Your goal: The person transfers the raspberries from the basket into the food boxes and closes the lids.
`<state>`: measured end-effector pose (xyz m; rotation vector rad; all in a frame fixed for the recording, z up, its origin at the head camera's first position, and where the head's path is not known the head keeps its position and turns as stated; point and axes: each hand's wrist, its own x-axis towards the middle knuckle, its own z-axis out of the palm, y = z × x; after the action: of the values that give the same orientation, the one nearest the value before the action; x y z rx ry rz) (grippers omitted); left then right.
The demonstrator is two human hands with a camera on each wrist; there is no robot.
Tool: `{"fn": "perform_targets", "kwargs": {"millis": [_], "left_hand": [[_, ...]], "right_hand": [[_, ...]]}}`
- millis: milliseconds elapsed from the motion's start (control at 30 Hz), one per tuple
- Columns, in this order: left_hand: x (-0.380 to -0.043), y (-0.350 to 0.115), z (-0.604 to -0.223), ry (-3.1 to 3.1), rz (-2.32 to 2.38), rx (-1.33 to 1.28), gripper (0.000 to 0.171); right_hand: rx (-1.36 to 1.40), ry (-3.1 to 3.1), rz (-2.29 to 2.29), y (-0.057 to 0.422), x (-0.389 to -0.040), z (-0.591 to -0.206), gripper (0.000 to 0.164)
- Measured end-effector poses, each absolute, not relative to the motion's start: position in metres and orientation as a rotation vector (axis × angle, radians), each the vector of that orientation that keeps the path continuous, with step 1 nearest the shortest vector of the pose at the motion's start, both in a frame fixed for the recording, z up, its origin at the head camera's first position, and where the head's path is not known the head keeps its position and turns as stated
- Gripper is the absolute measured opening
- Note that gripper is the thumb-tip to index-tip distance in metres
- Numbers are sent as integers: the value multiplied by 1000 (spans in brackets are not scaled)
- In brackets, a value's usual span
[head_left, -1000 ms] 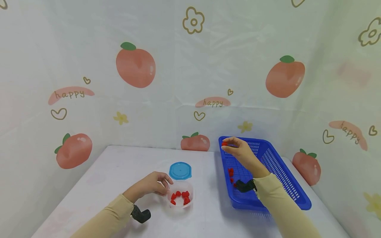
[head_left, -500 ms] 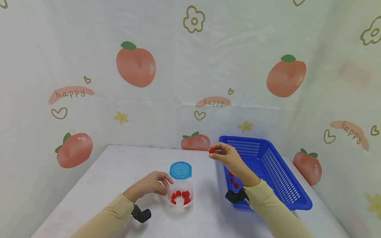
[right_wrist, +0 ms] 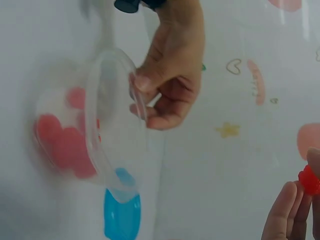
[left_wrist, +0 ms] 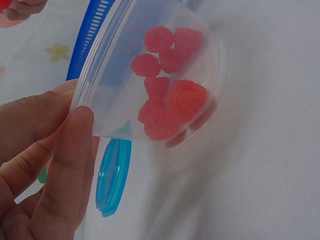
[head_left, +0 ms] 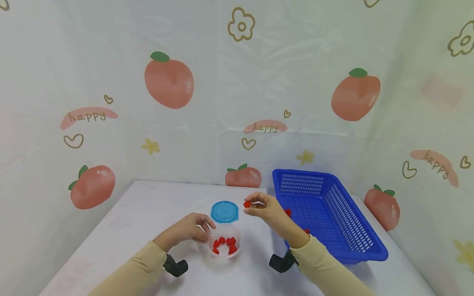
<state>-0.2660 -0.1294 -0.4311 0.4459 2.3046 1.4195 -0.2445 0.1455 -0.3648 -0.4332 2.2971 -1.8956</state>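
My left hand (head_left: 192,227) pinches the rim of a clear plastic tub (left_wrist: 112,115) between thumb and fingers. Inside the tub lie several red raspberries (left_wrist: 186,100), seen through its wall in the left wrist view. In the right hand (head_left: 264,209) a single raspberry (head_left: 247,204) is held between thumb and fingertips, up and to the right of the tub. That same berry shows at the right edge of the right wrist view. Behind the tub a blue lid (head_left: 224,211) lies flat on the white table.
A blue plastic basket (head_left: 346,213) with slotted walls stands on the right of the table (head_left: 148,205). A few raspberries (head_left: 287,212) show along its left side, partly covered by the right forearm. A printed cloth hangs behind the table.
The right hand has carried the raspberry left and down from over the basket to beside the lid. My left hand and the tub have stayed put.
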Motion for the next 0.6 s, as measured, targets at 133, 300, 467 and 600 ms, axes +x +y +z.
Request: {"fn": "perform_targets", "kwargs": {"millis": [133, 300, 467, 600], "left_hand": [[-266, -130, -431, 2312, 1413, 440, 27], [-266, -130, -432, 2312, 1412, 442, 27], [-266, -129, -431, 2316, 1404, 443, 28], [-266, -129, -432, 2323, 1401, 438, 29]], "right_hand": [[-434, 2260, -1887, 137, -240, -375, 31], [-457, 2203, -1883, 128, -236, -389, 32], [-436, 2195, -1844, 122, -233, -403, 32], [-407, 2225, -1797, 117, -232, -412, 33]]}}
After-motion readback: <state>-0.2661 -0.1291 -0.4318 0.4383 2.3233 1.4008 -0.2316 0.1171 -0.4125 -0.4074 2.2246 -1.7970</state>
